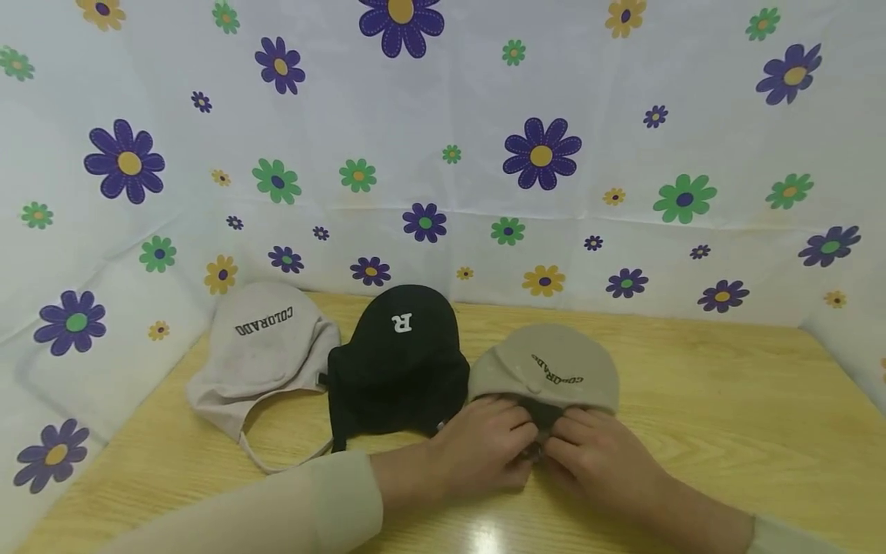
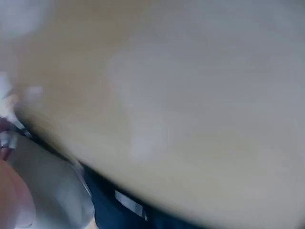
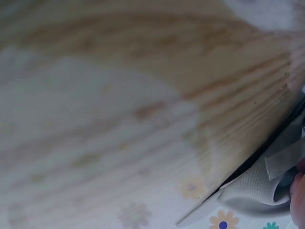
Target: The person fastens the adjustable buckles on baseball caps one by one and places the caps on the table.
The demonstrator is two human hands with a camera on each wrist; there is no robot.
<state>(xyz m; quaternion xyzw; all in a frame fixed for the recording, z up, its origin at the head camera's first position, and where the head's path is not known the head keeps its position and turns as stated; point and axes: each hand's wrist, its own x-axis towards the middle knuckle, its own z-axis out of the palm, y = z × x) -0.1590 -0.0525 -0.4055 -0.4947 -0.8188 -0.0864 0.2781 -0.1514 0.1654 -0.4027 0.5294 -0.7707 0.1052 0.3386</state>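
A beige cap (image 1: 584, 358) lettered COLORADO sits at the right of the row of caps in the head view, its opening toward me. My left hand (image 1: 484, 442) grips the near left part of that opening with curled fingers. On the other side of the gap, my right hand (image 1: 605, 458) holds the near right part; the two hands almost meet. The dark inside of the cap shows between them. In the right wrist view, a fingertip (image 3: 299, 200) is beside the cap's strap and grey-looking fabric. A thumb or finger (image 2: 14, 198) edges into the left wrist view.
A black cap (image 1: 398, 385) with a white R lies left of the beige one. Farther left is a pale pinkish cap (image 1: 259, 354), also lettered COLORADO, its strap looped toward me. The wooden table (image 1: 747, 415) meets a flowered cloth (image 1: 457, 100) behind and at both sides.
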